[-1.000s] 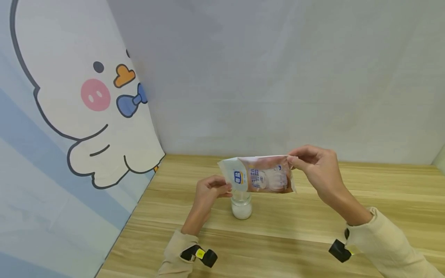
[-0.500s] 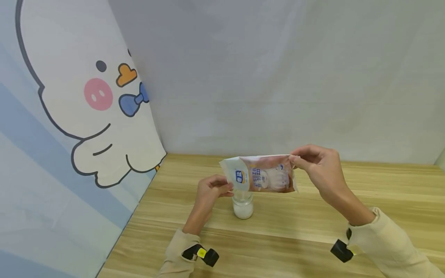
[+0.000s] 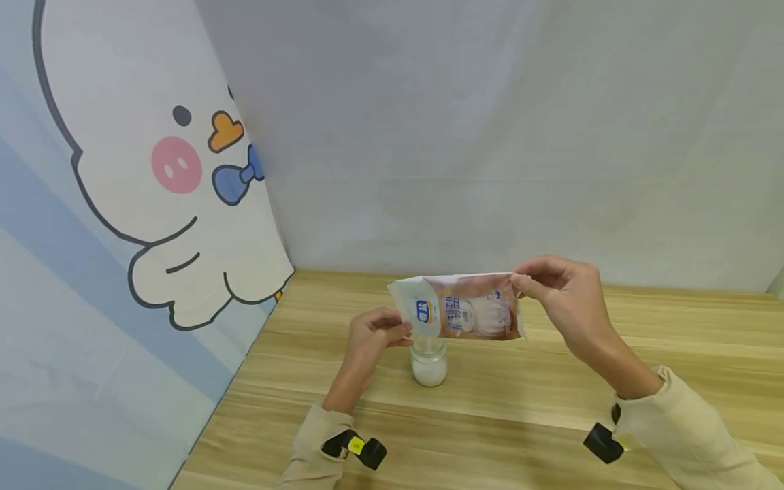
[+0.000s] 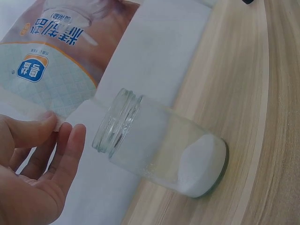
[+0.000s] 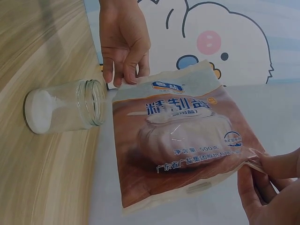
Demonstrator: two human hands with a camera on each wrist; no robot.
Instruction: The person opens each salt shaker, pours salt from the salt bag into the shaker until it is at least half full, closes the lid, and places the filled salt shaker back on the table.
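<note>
A brown and pale-blue bag of salt (image 3: 471,309) is held sideways and tilted above an open glass jar (image 3: 429,361). My left hand (image 3: 373,340) pinches the edge of its pale-blue end between thumb and fingers. At the opposite, brown end, my right hand (image 3: 566,299) grips a corner, raised higher than the left. In the left wrist view, a corner of the bag reaches close to the jar's threaded mouth. White salt (image 4: 204,164) covers the bottom of the upright jar. In the right wrist view, the salt heap (image 5: 41,110) has an uneven top.
The jar stands on a wood-grain table (image 3: 508,415). A grey-white cloth backdrop (image 3: 490,136) rises behind it. On the left is a panel with a cartoon bird (image 3: 177,163). Black wrist cameras (image 3: 370,452) hang below both sleeves.
Both hands keep their grip and the bag keeps its tilt above the jar. The head view has shifted slightly, so everything appears a little further right.
</note>
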